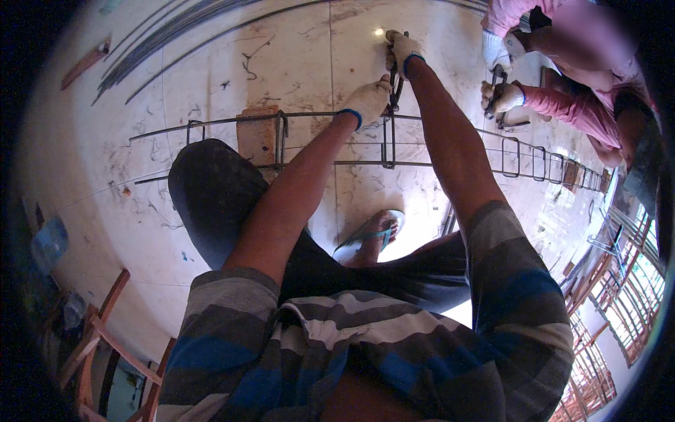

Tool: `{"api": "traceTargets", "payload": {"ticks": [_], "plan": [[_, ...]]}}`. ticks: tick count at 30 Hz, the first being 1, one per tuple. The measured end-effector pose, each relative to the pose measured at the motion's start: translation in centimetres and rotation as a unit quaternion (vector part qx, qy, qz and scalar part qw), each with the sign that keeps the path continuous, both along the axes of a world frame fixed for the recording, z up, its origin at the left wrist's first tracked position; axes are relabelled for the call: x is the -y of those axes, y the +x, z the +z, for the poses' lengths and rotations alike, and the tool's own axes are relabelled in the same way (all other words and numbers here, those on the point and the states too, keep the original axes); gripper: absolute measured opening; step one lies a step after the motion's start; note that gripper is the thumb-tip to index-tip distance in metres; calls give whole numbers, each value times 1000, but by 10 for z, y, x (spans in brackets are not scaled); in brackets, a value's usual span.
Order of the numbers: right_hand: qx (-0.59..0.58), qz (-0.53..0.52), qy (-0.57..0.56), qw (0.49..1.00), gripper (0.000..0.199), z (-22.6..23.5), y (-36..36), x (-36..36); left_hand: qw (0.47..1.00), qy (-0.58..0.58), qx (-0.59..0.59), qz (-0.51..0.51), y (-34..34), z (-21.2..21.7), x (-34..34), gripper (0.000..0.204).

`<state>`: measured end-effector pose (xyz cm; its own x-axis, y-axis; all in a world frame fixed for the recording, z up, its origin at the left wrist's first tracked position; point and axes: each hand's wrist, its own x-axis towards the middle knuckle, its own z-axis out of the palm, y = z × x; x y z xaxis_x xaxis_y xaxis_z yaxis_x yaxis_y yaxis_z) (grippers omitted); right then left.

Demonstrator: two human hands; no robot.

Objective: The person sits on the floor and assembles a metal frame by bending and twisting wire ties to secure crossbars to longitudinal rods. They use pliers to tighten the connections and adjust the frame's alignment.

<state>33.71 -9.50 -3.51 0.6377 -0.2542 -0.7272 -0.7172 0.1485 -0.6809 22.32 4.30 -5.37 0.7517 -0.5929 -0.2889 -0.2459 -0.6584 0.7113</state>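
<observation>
A long steel rebar cage (316, 163) with square stirrups lies across the floor in front of me. My right hand (404, 50), in a whitish glove with a blue cuff, is closed at the far end of dark pincers (395, 95). The jaws of the pincers meet the cage's far bar, by a stirrup (388, 141). My left hand (369, 102), gloved alike, is closed against the side of the pincers, nearer the bar. Its fingertips are partly hidden, and any tie wire there is too small to make out.
At right a co-worker in pink sleeves (566, 109) holds another dark tool (499, 88) over the cage. Loose rebars (190, 32) lie at far left, near a brown wood piece (86, 63). A board (257, 137) sits under the cage. Wooden framing (105, 323) stands lower left.
</observation>
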Motion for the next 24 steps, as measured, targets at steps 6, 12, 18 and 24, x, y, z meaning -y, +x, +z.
{"api": "traceTargets", "payload": {"ticks": [6,12,18,24], "plan": [[-1,-19,-3,1000,27,4,1,0,984,-129,-101,66,-4,13,-4,41],[47,75,-264,960,39,25,7,-10,969,-153,-29,190,-7,43,26,84],[42,191,-440,877,75,82,-23,-51,934,-135,-56,326,4,30,53,68],[67,320,-299,896,88,108,-22,-8,841,-284,-306,344,29,25,48,33]]}}
